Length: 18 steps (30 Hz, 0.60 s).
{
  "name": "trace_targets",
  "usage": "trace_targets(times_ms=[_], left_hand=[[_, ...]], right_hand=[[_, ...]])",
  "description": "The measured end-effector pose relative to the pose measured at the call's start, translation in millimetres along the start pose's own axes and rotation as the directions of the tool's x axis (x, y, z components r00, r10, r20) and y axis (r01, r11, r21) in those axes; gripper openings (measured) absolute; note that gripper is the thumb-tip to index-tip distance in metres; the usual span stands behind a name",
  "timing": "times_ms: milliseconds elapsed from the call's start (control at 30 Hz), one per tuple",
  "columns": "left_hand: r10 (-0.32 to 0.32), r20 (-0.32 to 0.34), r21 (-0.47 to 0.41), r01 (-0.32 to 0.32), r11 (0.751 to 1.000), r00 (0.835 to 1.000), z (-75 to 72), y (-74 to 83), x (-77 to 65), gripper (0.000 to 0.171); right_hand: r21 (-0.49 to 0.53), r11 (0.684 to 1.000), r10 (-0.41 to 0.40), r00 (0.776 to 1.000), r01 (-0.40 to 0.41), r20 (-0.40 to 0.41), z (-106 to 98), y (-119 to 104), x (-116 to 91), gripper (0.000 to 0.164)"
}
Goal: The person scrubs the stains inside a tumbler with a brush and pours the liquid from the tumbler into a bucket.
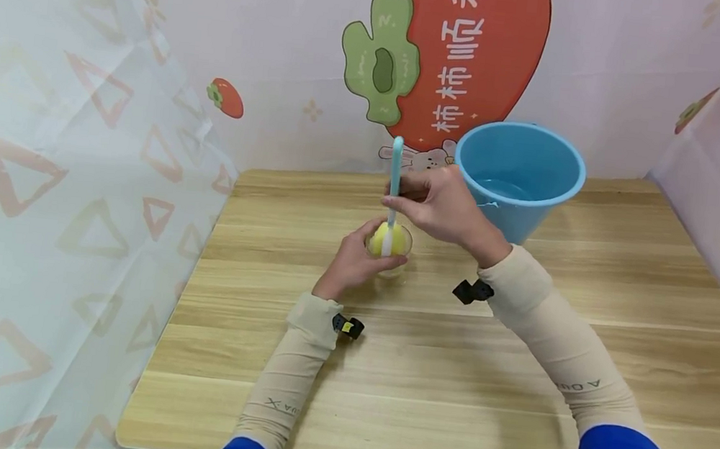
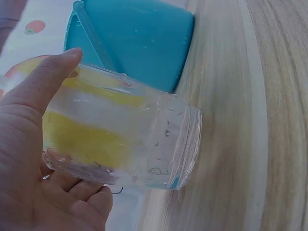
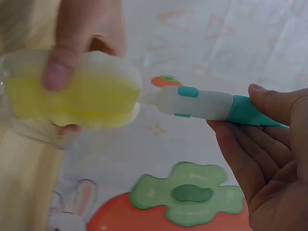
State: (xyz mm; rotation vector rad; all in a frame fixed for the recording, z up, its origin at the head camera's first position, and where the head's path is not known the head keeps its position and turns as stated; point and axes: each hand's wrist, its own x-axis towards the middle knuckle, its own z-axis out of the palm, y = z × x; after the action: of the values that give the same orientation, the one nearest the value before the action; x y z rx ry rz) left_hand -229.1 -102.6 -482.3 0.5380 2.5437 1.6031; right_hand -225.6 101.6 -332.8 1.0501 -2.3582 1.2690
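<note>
My left hand [image 1: 354,259] grips a clear glass cup [image 2: 168,137] around its side, thumb on one side and fingers on the other. The base of the cup is close to the wooden tabletop. In my right hand [image 1: 445,202] is a cup brush, its teal handle [image 1: 396,166] pinched between thumb and fingers above the cup. The brush's yellow and white sponge head [image 3: 96,98] sits partly inside the cup, with its upper end showing at the mouth. A white neck [image 3: 197,103] joins sponge and handle. Water drops show on the glass in the left wrist view.
A blue bucket [image 1: 512,228] stands on the wooden table [image 1: 449,378] at the back right, just beyond my right hand. Its handle hangs down the near side. Behind the table rises a printed backdrop [image 1: 298,52], and a patterned sheet [image 1: 86,227] hangs along the left.
</note>
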Motion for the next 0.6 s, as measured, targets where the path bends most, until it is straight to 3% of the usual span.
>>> trace_targets(times_ms=[200, 467, 600], left_hand=[[0.027, -0.003, -0.011, -0.027, 1.0, 1.0, 0.0, 1.3, 1.4, 0.081], [-0.031, 0.005, 0.017, 0.031, 0.999, 0.999, -0.5, 2.2, -1.6, 0.091], [-0.027, 0.002, 0.016, 0.027, 1.0, 1.0, -1.1, 2.5, -1.3, 0.091]], right_hand=[[-0.036, 0.999, -0.026, 0.999, 0.025, -0.034, -15, -13, 10, 0.021], [-0.025, 0.999, 0.038, 0.998, -0.037, 0.049, 6, 11, -3, 0.013], [-0.044, 0.999, 0.012, 0.998, -0.009, 0.062, 2, 7, -1, 0.013]])
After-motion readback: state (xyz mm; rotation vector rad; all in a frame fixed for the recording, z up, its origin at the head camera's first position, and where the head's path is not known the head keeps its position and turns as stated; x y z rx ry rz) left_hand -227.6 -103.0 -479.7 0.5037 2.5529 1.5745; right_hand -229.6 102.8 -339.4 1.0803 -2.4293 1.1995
